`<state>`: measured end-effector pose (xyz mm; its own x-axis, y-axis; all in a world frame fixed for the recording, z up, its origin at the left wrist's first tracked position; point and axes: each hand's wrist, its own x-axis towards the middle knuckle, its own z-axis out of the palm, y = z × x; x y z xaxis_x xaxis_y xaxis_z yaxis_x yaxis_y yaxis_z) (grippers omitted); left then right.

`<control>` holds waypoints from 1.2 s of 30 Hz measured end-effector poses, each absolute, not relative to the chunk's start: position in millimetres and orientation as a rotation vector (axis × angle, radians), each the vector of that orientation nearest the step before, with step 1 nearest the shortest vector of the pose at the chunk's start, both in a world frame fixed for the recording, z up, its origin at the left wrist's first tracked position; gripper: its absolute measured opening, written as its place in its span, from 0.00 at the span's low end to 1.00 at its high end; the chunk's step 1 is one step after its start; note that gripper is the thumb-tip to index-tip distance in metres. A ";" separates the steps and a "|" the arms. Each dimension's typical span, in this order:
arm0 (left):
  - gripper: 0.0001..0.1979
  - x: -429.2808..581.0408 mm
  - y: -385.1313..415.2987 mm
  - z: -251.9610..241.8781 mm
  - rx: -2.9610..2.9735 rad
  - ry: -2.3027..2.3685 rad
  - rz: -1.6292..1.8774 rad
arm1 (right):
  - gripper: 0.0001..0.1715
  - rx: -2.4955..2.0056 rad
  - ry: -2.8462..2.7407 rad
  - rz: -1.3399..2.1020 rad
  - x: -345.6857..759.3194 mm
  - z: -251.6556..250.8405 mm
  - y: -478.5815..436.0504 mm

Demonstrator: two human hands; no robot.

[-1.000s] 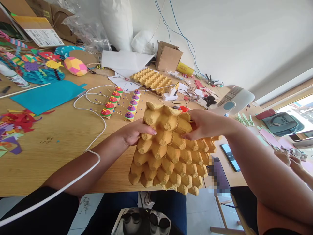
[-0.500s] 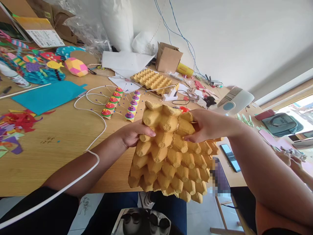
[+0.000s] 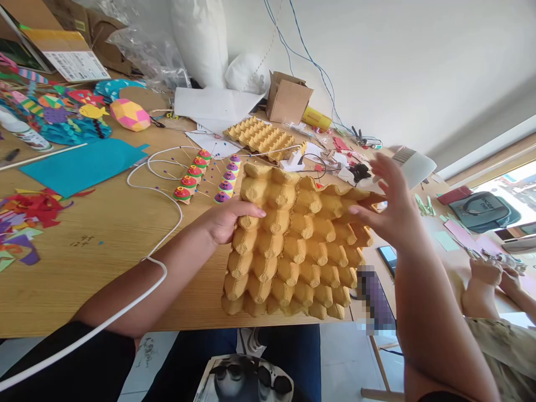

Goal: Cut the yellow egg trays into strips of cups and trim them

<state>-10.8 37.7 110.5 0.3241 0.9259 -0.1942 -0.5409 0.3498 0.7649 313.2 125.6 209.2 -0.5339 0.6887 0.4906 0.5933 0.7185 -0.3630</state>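
A yellow egg tray [image 3: 288,245] of moulded pulp is held up over the table's front edge, its bumpy side facing me. My left hand [image 3: 228,219] grips its left edge, thumb on the front and the other fingers hidden behind. At the upper right corner my right hand [image 3: 389,204] has its fingers spread apart, with the thumb close to the tray; whether it touches I cannot tell. Behind the egg tray stand a row of red and green painted cups [image 3: 193,176] and a row of purple and yellow ones [image 3: 228,178], both with pins sticking out.
Another yellow egg tray [image 3: 259,135] lies farther back, near a cardboard box [image 3: 288,96]. A white cable [image 3: 167,273] crosses my left forearm. Blue paper [image 3: 84,164] and colourful scraps [image 3: 36,209] lie left. A phone [image 3: 387,258] and another person's hands [image 3: 488,272] are at right.
My right hand has let go of the egg tray's top edge and moved right, fingers opening. The tray has flattened out and tilted to face me more, its lower edge rising.
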 end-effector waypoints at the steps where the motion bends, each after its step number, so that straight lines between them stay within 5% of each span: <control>1: 0.31 -11.8 38.2 111.1 0.644 0.697 1.062 | 0.61 -1.024 -2.152 0.341 326.4 196.8 126.9; 9: 0.32 -10.9 41.7 106.7 0.670 0.702 1.085 | 0.51 -1.065 -1.544 1.471 345.6 121.1 98.3; 14: 0.30 -11.9 39.8 104.9 0.681 0.697 1.038 | 0.40 -1.094 -1.330 1.556 339.7 108.1 91.3; 24: 0.21 -10.6 37.4 100.1 0.749 0.625 0.973 | 0.39 -1.058 -1.218 1.642 337.5 87.3 100.1; 36: 0.24 -5.6 31.5 104.3 0.796 0.626 1.001 | 0.29 -1.083 -1.244 1.651 337.5 80.7 111.1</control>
<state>-5.6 31.5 104.3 0.4135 0.9050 -0.0996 -0.4856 0.3117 0.8167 337.5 111.1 80.7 -0.3268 0.9297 -0.1697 -0.0932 -0.2103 -0.9732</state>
